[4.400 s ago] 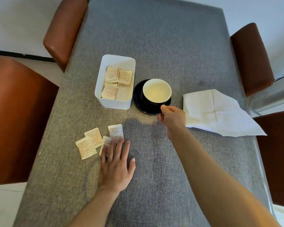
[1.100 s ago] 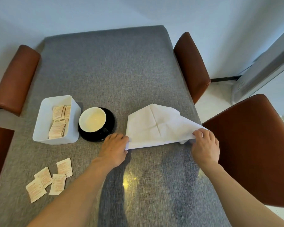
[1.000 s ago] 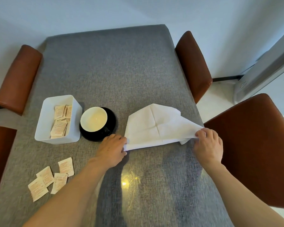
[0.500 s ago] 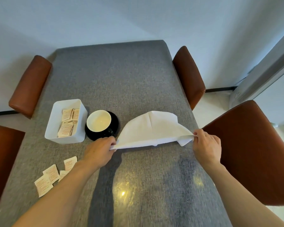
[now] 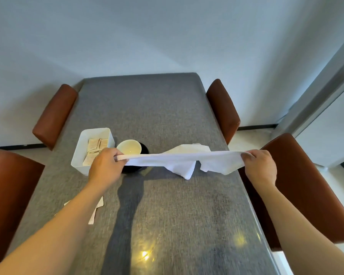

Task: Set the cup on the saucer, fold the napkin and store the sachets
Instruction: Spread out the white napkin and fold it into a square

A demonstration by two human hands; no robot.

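A white napkin [image 5: 183, 160] hangs stretched above the grey table [image 5: 157, 116]. My left hand [image 5: 105, 165] pinches its left corner and my right hand [image 5: 259, 167] pinches its right corner. Its loose lower part droops onto the table. Behind my left hand, the cream cup [image 5: 129, 150] stands on the black saucer [image 5: 144, 148]. A white box [image 5: 81, 143] to the left holds several sachets [image 5: 96, 147]. Loose sachets [image 5: 96, 210] lie on the table, mostly hidden under my left forearm.
Brown chairs stand around the table: far left [image 5: 54, 116], near left [image 5: 10, 187], far right [image 5: 223, 108] and near right [image 5: 306, 187]. A white wall rises behind the table's far end. The table's right edge runs just under my right hand.
Both hands have lifted the napkin's near edge off the table and pulled it taut. The head view has tilted up, showing more wall.
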